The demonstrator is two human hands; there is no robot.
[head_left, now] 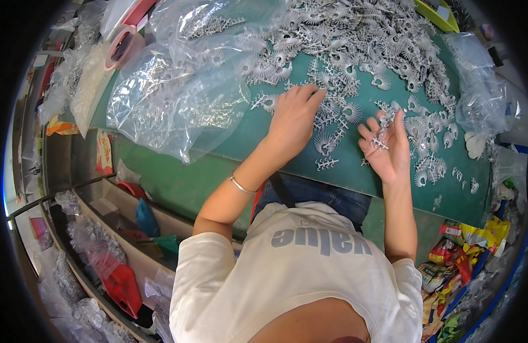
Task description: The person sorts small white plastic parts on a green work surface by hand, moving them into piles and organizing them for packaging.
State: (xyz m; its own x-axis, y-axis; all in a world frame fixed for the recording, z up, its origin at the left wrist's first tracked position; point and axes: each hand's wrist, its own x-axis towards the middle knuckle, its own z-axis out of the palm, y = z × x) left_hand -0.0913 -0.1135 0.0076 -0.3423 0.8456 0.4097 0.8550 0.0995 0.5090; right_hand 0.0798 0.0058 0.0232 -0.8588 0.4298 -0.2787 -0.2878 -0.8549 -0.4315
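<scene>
A large heap of small grey plastic pieces (355,34) lies on the green table, some fan-shaped with a round hole, others like short branched sprigs. My left hand (295,117) is over the near edge of the heap, back up and fingers bent down together. Its fingertips meet the pieces, but what they pinch is hidden. To the right, my right hand (388,157) is turned palm up above the table, its fingers curled round a few grey branched pieces (383,127). Loose fan-shaped pieces (324,143) lie between the hands, and more lie scattered right of my right hand.
A big clear plastic bag (178,97) with grey pieces covers the table's left side, beside a pink tape roll (125,47). Another clear bag (484,86) hangs at the right edge. A yellow-green tray (438,14) stands far right. Colourful packets (452,251) are piled below the table.
</scene>
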